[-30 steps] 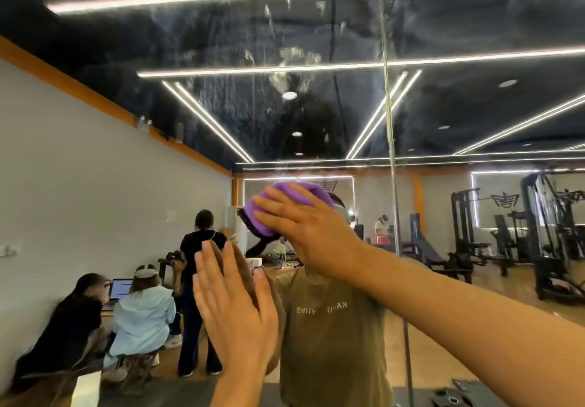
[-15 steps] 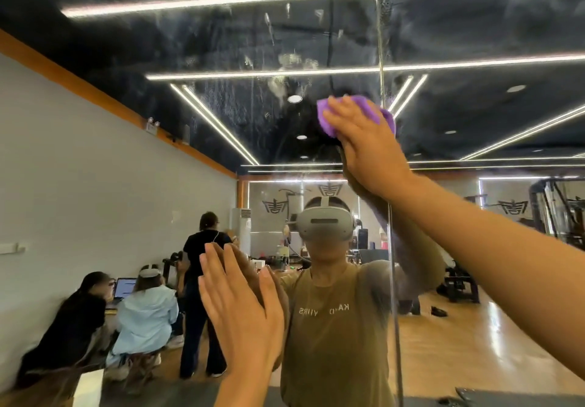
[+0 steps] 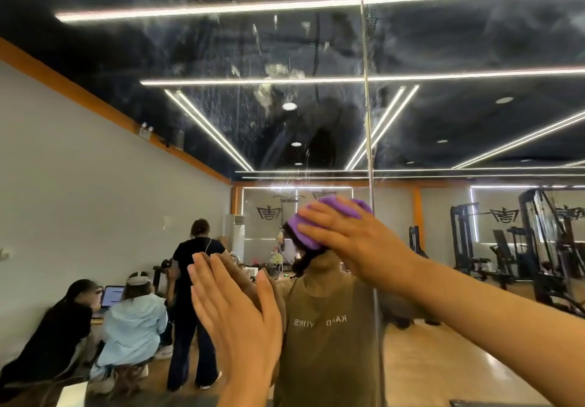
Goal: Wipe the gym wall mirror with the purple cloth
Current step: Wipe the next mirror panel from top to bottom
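Observation:
The wall mirror (image 3: 285, 58) fills the view, with smears and streaks on its upper glass. My right hand (image 3: 354, 242) presses the purple cloth (image 3: 304, 232) flat against the mirror at head height, fingers straight over it. The cloth shows above and left of the fingers. My left hand (image 3: 234, 315) rests flat on the glass lower left, fingers straight and together, holding nothing.
A vertical seam (image 3: 368, 153) between mirror panels runs just right of the cloth. The glass reflects me, several people (image 3: 126, 321) by a laptop at the left wall, and gym machines (image 3: 544, 248) at the right.
My right hand has slid the purple cloth down and to the left from a higher spot near the seam. The left hand stays planted on the glass.

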